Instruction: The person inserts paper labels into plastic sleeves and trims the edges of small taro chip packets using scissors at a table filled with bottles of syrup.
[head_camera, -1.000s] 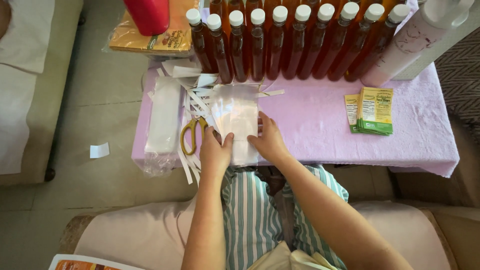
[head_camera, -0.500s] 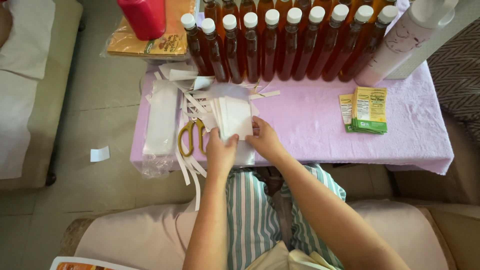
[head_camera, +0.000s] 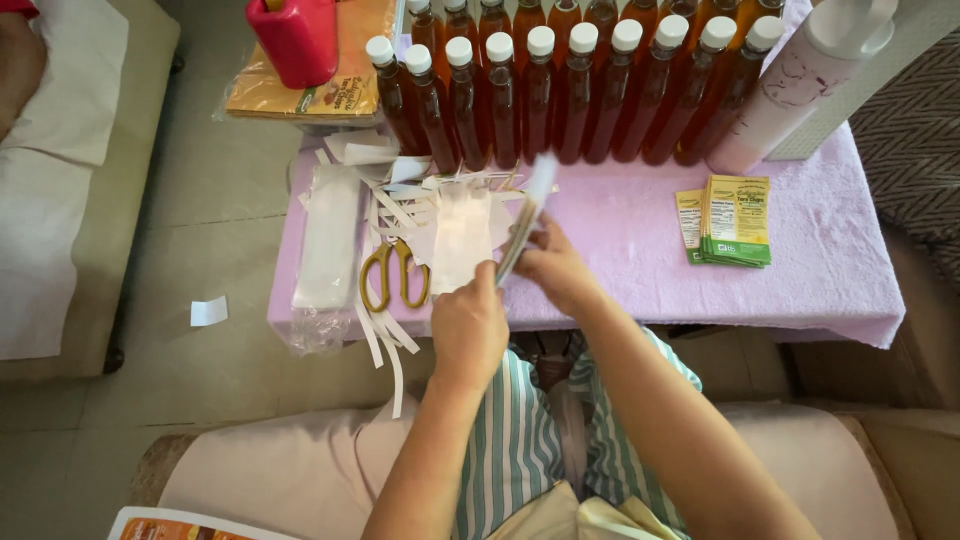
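Observation:
My left hand (head_camera: 468, 325) and my right hand (head_camera: 553, 267) together hold a thin stack of white sheets (head_camera: 524, 222), tilted on edge above the pink tablecloth (head_camera: 640, 260). A white backing sheet (head_camera: 460, 235) lies flat just left of the stack, among loose white paper strips (head_camera: 392, 210). Yellow-handled scissors (head_camera: 392, 275) lie left of my left hand. Behind them stands a row of several brown bottles with white caps (head_camera: 560, 90).
A small pile of green and yellow labels (head_camera: 730, 222) lies at the right of the table. A tall white and pink bottle (head_camera: 790, 85) stands at the back right. A clear plastic sleeve (head_camera: 325, 250) hangs over the left edge. A red container (head_camera: 295, 38) sits on a yellow packet.
Both hands have lifted the stack of sheets off the table and tilted it upright; before, they pressed it flat on the cloth.

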